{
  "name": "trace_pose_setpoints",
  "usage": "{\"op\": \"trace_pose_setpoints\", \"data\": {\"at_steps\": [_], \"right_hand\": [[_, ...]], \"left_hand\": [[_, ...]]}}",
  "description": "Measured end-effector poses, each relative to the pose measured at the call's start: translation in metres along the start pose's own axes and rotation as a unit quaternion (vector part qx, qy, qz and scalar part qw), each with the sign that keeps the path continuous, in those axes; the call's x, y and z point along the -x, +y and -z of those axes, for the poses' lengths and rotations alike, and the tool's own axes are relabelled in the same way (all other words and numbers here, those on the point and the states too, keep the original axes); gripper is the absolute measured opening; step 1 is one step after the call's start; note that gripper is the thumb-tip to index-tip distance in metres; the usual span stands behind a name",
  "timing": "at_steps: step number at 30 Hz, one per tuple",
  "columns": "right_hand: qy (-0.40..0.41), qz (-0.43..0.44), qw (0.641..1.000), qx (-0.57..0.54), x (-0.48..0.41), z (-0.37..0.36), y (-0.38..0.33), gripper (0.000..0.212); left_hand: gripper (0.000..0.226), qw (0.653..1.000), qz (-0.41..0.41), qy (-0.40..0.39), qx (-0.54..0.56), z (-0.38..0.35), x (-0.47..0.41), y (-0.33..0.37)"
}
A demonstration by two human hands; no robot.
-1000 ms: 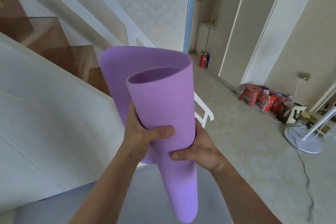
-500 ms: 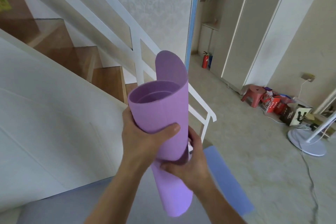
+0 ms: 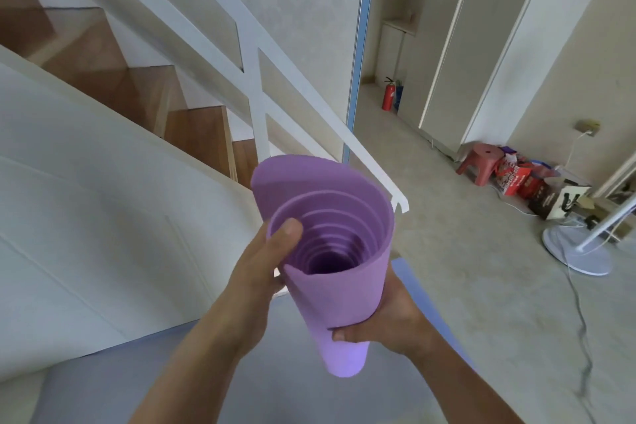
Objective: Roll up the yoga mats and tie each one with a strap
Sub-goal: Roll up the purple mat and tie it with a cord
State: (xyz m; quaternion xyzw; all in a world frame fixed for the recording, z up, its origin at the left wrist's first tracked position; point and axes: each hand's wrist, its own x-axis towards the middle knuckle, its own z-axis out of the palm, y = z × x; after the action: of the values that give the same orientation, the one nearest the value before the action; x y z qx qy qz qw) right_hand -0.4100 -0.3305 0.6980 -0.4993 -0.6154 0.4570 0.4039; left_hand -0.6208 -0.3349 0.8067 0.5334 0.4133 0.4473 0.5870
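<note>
While I stand at the foot of a wooden staircase [image 3: 192, 134] with a white railing [image 3: 292, 79], I hold a purple yoga mat [image 3: 340, 296] upright in front of me, off the floor, in both hands. The mat is rolled loosely into a cone shape, its wide open end tipped towards me so that the spiral of layers shows inside, and its narrower end points down. One outer flap stands above the rim on the far side. My left hand [image 3: 261, 272] grips the roll near the top: the thumb is hooked over the rim and into the opening, while the fingers curl round the back, out of sight. My right hand [image 3: 389, 317] clasps the roll lower down, thumb pressed across the front and fingers wrapped behind it. Under my arms a blue mat [image 3: 409, 275] lies flat on the floor. Further off to my right, along the wall, sit a red stool [image 3: 481, 162], some bags, and the round white base of a fan [image 3: 574, 251]; a red fire extinguisher [image 3: 388, 96] stands in the far corner.
</note>
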Motion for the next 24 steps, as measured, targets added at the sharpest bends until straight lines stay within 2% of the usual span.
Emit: {"op": "trace_pose_setpoints", "data": {"at_steps": [2, 5, 9, 12, 14, 17, 19, 21, 24], "right_hand": [[0.000, -0.024, 1.000, 0.004, 0.001, -0.009, 0.015, 0.123], [-0.007, -0.055, 0.998, 0.008, 0.002, -0.015, 0.032, 0.117], [-0.044, -0.057, 0.997, 0.021, 0.005, -0.008, 0.043, 0.124], [-0.095, -0.046, 0.994, -0.016, 0.007, 0.013, 0.037, 0.122], [-0.123, -0.071, 0.988, -0.055, 0.005, 0.030, 0.037, 0.114], [-0.128, -0.118, 0.981, -0.089, -0.005, 0.046, 0.042, 0.103], [-0.140, -0.139, 0.979, -0.059, -0.018, 0.050, 0.047, 0.083], [-0.177, -0.153, 0.972, -0.009, -0.034, 0.051, 0.059, 0.062], [-0.204, -0.192, 0.958, 0.061, -0.058, 0.052, 0.102, 0.054]], "left_hand": [[0.032, 0.991, 0.125, 0.013, -0.045, 0.003, -0.007, -0.002], [0.032, 0.977, 0.194, 0.011, -0.082, 0.007, -0.019, -0.017], [0.051, 0.967, 0.213, 0.040, -0.130, 0.001, -0.032, -0.052], [0.049, 0.964, 0.207, 0.005, -0.167, -0.007, -0.043, -0.072], [0.046, 0.964, 0.187, -0.026, -0.189, -0.011, -0.053, -0.080], [0.034, 0.960, 0.145, -0.030, -0.238, -0.023, -0.069, -0.097], [0.027, 0.956, 0.127, 0.011, -0.266, -0.038, -0.078, -0.119], [0.027, 0.954, 0.143, 0.093, -0.247, -0.049, -0.085, -0.152], [0.057, 0.948, 0.172, 0.172, -0.207, -0.052, -0.099, -0.209]]}}
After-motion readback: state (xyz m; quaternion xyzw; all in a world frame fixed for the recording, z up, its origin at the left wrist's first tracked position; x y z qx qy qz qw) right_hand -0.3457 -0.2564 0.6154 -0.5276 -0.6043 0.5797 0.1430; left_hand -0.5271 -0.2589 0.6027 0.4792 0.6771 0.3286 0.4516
